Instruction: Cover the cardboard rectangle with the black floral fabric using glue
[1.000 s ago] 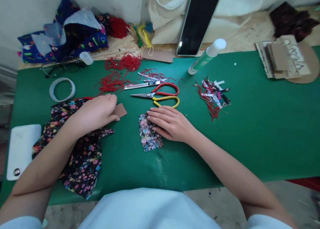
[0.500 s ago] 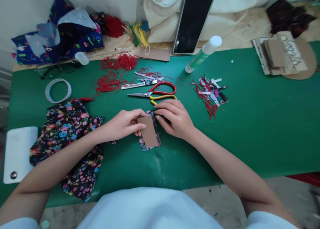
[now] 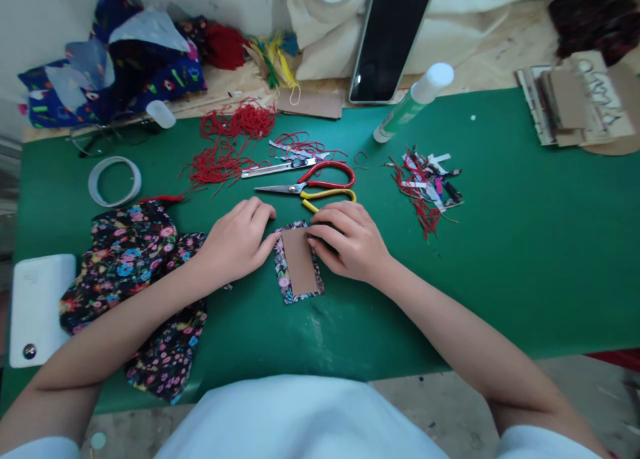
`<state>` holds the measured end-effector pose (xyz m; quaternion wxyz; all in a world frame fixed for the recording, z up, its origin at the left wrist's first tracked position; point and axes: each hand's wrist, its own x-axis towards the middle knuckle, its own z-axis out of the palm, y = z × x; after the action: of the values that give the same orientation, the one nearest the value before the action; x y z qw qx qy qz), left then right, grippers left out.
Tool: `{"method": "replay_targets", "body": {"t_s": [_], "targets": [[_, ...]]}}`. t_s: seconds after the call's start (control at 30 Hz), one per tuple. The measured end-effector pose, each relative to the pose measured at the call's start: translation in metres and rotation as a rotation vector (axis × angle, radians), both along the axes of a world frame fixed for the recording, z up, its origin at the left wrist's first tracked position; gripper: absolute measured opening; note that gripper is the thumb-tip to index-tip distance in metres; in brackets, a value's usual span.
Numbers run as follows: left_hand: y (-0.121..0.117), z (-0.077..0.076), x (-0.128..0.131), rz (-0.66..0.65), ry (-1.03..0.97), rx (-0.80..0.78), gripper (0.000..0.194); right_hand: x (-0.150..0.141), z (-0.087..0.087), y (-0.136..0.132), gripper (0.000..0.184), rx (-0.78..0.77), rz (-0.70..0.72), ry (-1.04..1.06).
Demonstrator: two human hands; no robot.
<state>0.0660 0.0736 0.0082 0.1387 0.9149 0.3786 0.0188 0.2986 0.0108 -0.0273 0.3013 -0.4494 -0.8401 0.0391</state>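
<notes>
A small brown cardboard rectangle [image 3: 301,265] lies flat on a slightly larger piece of floral fabric [image 3: 283,279], whose border shows around it. My left hand [image 3: 237,242] is beside its upper left; the thumb tip touches the edge there, while the other fingers curl apart from the thumb with nothing between them. At the upper right edge, my right hand [image 3: 350,242] has its bent fingertips and thumb drawn together on the fabric border. Scissors [image 3: 327,185] with red and yellow handles lie just beyond, beside a utility knife [image 3: 280,168].
Dark floral cloth [image 3: 133,259] and a white power bank [image 3: 37,312] lie left, below a tape roll [image 3: 115,181]. Red threads [image 3: 225,159] lie behind. A glue stick [image 3: 413,103] stands near a dark-screened phone [image 3: 390,39]; scraps [image 3: 427,185] and stacked cardboard [image 3: 567,102] are right.
My left hand has let go of the cardboard and drawn back left. The cardboard now rests on the fabric, more squarely within its border. My right hand stays at the upper right edge.
</notes>
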Motion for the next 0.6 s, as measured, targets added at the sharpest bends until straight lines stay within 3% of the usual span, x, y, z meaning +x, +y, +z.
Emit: {"method": "replay_targets", "body": {"t_s": [0.23,0.6], "targets": [[-0.001,-0.008,0.003,-0.085,-0.046,0.011,0.018,-0.01,-0.004,0.005,0.013,-0.051,-0.175,-0.079],[0.004,-0.018,0.003,-0.08,-0.137,0.11,0.016,-0.025,-0.009,0.017,0.019,-0.034,-0.268,-0.165]]}}
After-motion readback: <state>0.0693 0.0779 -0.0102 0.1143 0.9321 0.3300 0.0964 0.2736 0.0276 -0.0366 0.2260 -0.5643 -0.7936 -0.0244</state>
